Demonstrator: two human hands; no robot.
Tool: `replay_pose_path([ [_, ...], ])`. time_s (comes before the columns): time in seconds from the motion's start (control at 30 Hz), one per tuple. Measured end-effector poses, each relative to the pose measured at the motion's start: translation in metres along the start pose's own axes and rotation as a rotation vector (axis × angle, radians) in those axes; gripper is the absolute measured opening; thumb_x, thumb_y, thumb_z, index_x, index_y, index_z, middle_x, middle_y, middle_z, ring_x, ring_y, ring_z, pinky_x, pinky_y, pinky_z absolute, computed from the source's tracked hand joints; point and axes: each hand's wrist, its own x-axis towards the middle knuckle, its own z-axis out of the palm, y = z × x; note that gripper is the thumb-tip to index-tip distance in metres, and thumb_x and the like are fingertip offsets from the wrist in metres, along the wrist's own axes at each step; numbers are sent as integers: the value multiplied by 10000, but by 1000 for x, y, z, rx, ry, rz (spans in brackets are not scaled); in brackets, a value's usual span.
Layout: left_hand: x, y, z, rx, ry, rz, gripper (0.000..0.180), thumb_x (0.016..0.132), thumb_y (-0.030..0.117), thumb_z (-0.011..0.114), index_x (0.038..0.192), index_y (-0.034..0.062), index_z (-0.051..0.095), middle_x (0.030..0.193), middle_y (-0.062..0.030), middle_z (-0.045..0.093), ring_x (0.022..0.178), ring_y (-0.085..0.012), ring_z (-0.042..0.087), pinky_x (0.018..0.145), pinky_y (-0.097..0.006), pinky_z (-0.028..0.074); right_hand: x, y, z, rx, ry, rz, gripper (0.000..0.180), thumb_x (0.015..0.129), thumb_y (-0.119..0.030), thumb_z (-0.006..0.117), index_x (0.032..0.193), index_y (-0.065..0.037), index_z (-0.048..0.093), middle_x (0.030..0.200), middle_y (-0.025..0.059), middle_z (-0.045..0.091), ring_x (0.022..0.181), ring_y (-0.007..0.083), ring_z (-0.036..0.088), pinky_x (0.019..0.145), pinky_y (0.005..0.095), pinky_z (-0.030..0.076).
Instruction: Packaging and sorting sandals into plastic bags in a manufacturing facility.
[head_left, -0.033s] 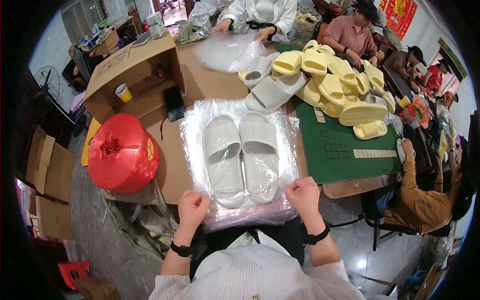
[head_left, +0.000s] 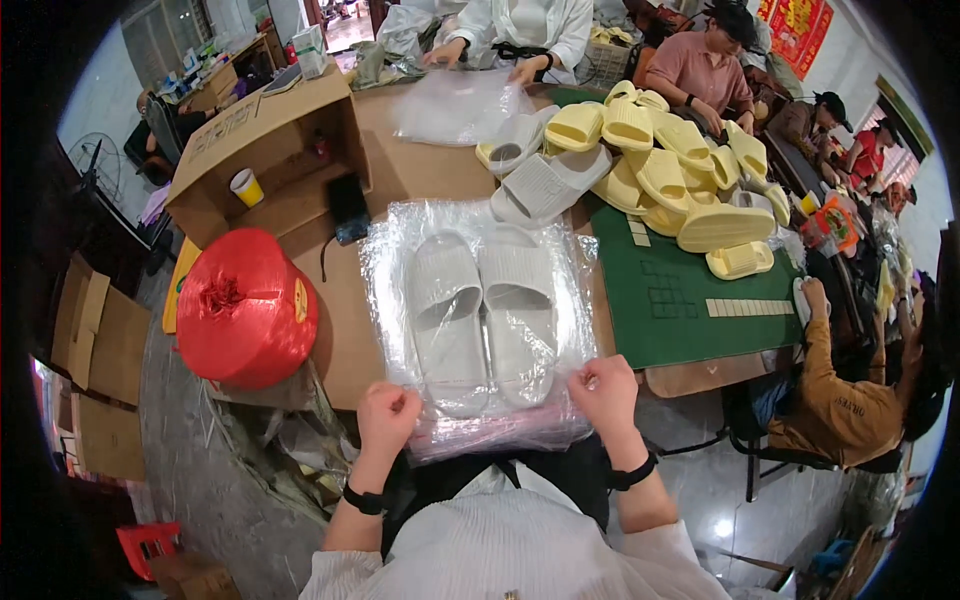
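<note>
A pair of light grey slide slippers point(head_left: 448, 330) lies side by side, toes away from me, inside a clear plastic bag point(head_left: 577, 300). More clear bags with a pinkish near edge point(head_left: 500, 432) are stacked under it. My left hand point(head_left: 388, 420) is closed in a pinch at the bag's near left corner. At the near right corner my right hand point(head_left: 605, 390) pinches the film the same way. Beyond the pair, two loose grey slippers point(head_left: 540, 190) rest against a heap of yellow slippers point(head_left: 660, 165).
A red roll of plastic twine point(head_left: 245, 310) stands at the left, below an open cardboard box point(head_left: 260, 150) holding a paper cup point(head_left: 246, 187). A black phone point(head_left: 347, 208) lies nearby. Across the table a person's hands point(head_left: 530, 68) hold a clear bag. On the right is a green mat point(head_left: 690, 345).
The clear bag held by the person across the table has shifted slightly and flattened. My hands have barely moved at the bag's corners.
</note>
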Motion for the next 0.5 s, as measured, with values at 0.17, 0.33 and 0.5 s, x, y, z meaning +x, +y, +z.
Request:
replay_pose_path([
  [0.17, 0, 8, 13, 120, 163, 30, 272, 763, 126, 662, 563, 5, 523, 593, -125, 558, 655, -310, 561, 592, -417, 445, 0, -41, 4, -114, 393, -148, 218, 713, -89, 738, 912, -103, 650, 886, 60, 597, 841, 300, 563, 786, 445, 446],
  [0.33, -1, 9, 13, 157, 202, 51, 269, 766, 121, 654, 558, 14, 521, 581, -121, 552, 656, -313, 564, 588, -422, 444, -23, -57, 11, 146, 20, -608, 304, 760, -112, 735, 1050, -90, 646, 1026, 85, 596, 940, 295, 580, 818, 425, 473],
  [0.5, -5, 17, 8, 145, 147, -23, 151, 779, 120, 676, 720, 13, 590, 678, -123, 596, 674, -297, 573, 607, -414, 458, -14, -49, 30, 164, -127, -405, 299, 787, -151, 735, 1072, -94, 666, 1053, 74, 619, 958, 287, 599, 818, 399, 485],
])
